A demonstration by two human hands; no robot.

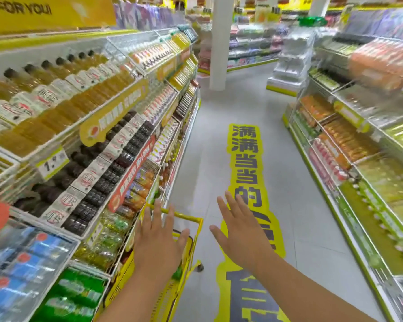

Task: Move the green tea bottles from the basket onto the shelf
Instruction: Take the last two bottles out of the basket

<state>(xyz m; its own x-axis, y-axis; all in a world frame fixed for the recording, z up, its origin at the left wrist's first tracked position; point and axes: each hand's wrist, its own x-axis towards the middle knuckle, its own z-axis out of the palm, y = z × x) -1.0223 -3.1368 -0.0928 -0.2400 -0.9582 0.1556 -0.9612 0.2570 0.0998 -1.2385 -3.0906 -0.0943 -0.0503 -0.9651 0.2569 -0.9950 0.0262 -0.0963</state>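
A yellow basket [172,291] stands on the aisle floor by the left shelving, its handle [186,218] raised. My left hand [159,240] hovers over it with fingers spread and holds nothing. A little green shows inside the basket [177,274] below my wrist; whether it is a green tea bottle I cannot tell. My right hand [237,228] is open over the floor to the right of the basket. Bottles with green labels [107,238] fill a low shelf to the left of the basket.
Left shelving holds yellow-drink bottles [44,105], dark bottles [91,182], blue-labelled bottles [21,270] and green packs [77,293]. Right shelving [358,182] carries packaged goods. A grey aisle floor with a yellow sticker [244,159] runs ahead to a white pillar [220,43].
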